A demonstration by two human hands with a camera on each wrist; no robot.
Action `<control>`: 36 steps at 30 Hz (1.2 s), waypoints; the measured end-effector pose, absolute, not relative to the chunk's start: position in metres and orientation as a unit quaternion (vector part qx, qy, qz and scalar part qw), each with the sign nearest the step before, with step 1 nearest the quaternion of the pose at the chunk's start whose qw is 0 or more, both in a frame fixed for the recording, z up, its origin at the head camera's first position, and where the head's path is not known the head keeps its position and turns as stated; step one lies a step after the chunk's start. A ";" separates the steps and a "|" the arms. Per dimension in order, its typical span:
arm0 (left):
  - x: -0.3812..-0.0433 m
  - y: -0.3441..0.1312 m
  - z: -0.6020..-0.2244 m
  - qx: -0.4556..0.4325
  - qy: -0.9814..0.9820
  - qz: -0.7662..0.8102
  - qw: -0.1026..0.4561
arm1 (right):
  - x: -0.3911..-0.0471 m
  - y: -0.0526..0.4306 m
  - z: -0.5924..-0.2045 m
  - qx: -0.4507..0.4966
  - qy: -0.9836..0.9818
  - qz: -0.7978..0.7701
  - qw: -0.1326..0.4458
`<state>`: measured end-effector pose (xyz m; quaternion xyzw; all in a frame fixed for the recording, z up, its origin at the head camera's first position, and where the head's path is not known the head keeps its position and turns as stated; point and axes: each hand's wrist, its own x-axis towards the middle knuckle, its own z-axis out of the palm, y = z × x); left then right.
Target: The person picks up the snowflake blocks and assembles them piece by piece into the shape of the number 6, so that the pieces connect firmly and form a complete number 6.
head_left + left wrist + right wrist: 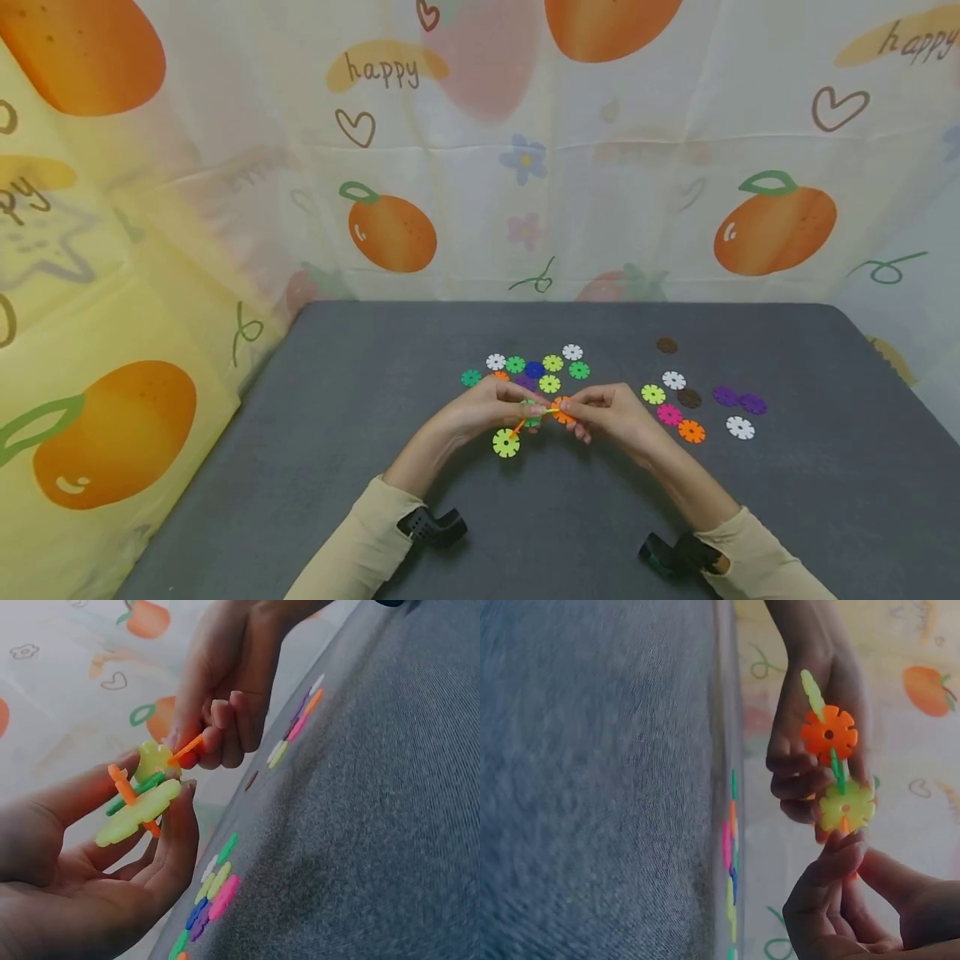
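Above the table, both hands hold a chain of notched plastic discs slotted together. Its free end is a yellow-green disc [506,442], joined to an edge-on orange disc [829,735] and a green disc [532,412]. My left hand [491,410] grips the chain around the green disc and a second yellow-green disc [847,806]. Between thumb and fingers, my right hand [611,415] pinches another orange disc [562,409], which meets the edge of that second yellow-green disc. Fingers hide how deep this joint sits.
Behind the hands lies a group of loose discs, including a blue disc [535,370] and a white disc [572,352]. More are scattered at the right, among them a pink disc [670,415] and a purple disc [752,403]. A printed curtain [465,183] hangs behind the grey table [360,358].
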<state>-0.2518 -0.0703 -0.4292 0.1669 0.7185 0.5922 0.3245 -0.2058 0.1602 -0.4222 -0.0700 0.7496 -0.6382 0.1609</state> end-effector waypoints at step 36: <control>-0.242 -0.052 -0.442 0.124 0.657 0.701 0.249 | -0.212 0.160 -0.434 -0.028 0.723 -0.676 0.143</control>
